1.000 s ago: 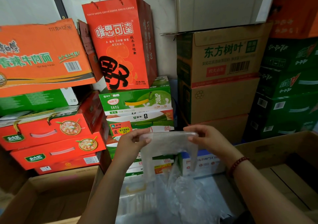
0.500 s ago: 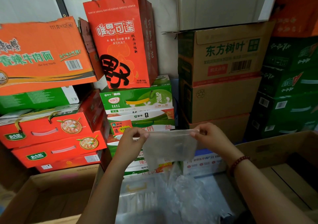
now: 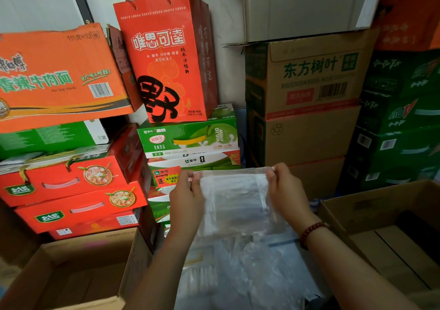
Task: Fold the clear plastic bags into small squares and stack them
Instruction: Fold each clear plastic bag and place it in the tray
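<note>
At the far left an open cardboard box (image 3: pixel 71 269) sits low in the foreground, below stacked red gift cartons (image 3: pixel 69 185) and an orange noodle carton (image 3: pixel 57 76). Moving rightward, the left hand (image 3: pixel 188 197) is raised in front of the green milk-drink cartons (image 3: pixel 190 138), its thumb and fingertips pinching the upper left corner of a clear plastic bag (image 3: pixel 234 200). The bag hangs in the air between the two hands as a roughly rectangular, already doubled sheet, its top edge stretched level and its lower part drooping toward a heap of loose clear plastic (image 3: pixel 250 269) that lies below. The right hand (image 3: pixel 285 190), with a red bead bracelet (image 3: pixel 312 232) at the wrist, pinches the upper right corner in the same way, fingers curled over the top edge. Behind it stand brown cardboard cartons (image 3: pixel 307 100), and at the far right another open cardboard box (image 3: pixel 385 226). The step in hand looks like squaring up a partly folded bag, with the edges being aligned before a further fold. The next move probably calls for bringing one held edge across to meet the other, keeping the slippery film taut so the layers do not slide, then pressing the crease. No finished stack of squares can be made out.
</note>
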### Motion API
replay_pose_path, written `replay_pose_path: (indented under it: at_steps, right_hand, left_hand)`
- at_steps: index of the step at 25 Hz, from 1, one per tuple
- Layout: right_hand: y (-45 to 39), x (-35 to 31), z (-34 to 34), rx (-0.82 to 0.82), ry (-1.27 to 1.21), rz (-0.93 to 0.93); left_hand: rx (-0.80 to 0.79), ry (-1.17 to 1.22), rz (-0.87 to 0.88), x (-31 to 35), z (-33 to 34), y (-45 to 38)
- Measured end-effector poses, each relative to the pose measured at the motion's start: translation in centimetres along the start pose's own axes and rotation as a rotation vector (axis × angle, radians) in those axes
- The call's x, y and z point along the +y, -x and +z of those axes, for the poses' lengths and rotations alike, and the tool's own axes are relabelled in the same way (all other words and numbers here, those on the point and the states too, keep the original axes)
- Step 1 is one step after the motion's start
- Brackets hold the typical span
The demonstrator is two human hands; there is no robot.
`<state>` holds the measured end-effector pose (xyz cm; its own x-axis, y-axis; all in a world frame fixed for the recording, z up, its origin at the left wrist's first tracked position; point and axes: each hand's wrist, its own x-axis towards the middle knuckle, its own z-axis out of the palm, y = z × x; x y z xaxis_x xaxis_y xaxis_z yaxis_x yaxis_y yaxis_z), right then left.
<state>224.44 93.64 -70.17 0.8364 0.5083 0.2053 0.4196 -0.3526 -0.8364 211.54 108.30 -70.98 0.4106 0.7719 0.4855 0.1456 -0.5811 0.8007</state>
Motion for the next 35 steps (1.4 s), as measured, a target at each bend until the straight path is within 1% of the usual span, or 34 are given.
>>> replay_pose_path:
  at_steps: [4, 7, 8, 9, 11, 12, 13, 14, 15, 17, 18, 19, 20, 23, 25, 28, 32, 34, 35]
  right_hand:
    - [0.1, 0.0, -0.1, 0.028, -0.007, -0.014]
    - [0.0, 0.0, -0.1, 0.053, -0.017, -0.022]
    - [0.0, 0.1, -0.1, 0.062, -0.022, -0.020]
    - [-0.1, 0.2, -0.2, 0.074, -0.034, -0.015]
    - [-0.2, 0.5, -0.3, 0.108, -0.075, 0.001]
    - [-0.3, 0.5, -0.3, 0.124, -0.089, 0.016]
    - [-0.3, 0.5, -0.4, 0.132, -0.105, 0.033]
    - [-0.4, 0.5, -0.3, 0.121, -0.149, 0.068]
    - [-0.4, 0.3, -0.4, 0.077, -0.230, 0.127]
    - [-0.6, 0.2, -0.3, -0.090, -0.429, 0.272]
    - [-0.5, 0.2, -0.2, -0.160, -0.475, 0.323]
    - [-0.5, 0.2, -0.1, -0.196, -0.474, 0.342]
    - [-0.4, 0.2, 0.1, -0.194, -0.435, 0.329]
    - [-0.2, 0.0, 0.6, -0.050, -0.222, 0.187]
    - [0.1, -0.1, 0.7, 0.017, -0.118, 0.091]
    - [0.3, -0.1, 0.7, 0.062, -0.075, 0.028]
    - [0.3, -0.4, 0.5, 0.109, -0.123, 0.000]
    - [0.2, -0.1, 0.2, 0.104, -0.138, 0.000]
    - [0.0, 0.1, -0.1, 0.087, -0.135, 0.007]
  left_hand:
    - [0.020, 0.010, -0.010, 0.3, -0.1, -0.1]
    - [0.022, 0.064, -0.035, 0.4, -0.1, 0.0]
    - [0.002, 0.110, -0.081, 0.3, 0.0, 0.0]
    - [-0.041, 0.179, -0.171, 0.0, 0.0, -0.2]
    - [-0.189, 0.378, -0.444, -0.7, 0.2, -0.7]
    - [-0.250, 0.449, -0.543, -1.1, 0.3, -0.8]
    - [-0.282, 0.454, -0.564, -1.3, 0.3, -0.7]
    - [-0.287, 0.419, -0.531, -1.4, 0.4, -0.6]
    - [-0.275, 0.389, -0.497, -1.6, 0.5, -0.6]
    - [-0.215, 0.370, -0.456, -1.2, 0.7, -0.4]
    - [-0.175, 0.360, -0.442, -0.9, 0.7, -0.2]
    - [-0.132, 0.348, -0.424, -0.8, 0.9, -0.2]
    - [-0.100, 0.328, -0.401, -0.8, 1.0, -0.1]
    - [-0.041, 0.214, -0.271, -0.4, 1.1, 0.2]
    - [-0.008, 0.137, -0.177, 0.0, 0.9, 0.5]
    - [0.049, 0.075, -0.075, 0.5, 0.7, 0.9]
    - [0.083, 0.087, -0.056, 1.1, 0.9, 1.0]
    - [0.060, 0.121, -0.099, 1.2, 0.9, 1.2]
    - [0.018, 0.160, -0.143, 1.3, 0.8, 1.2]
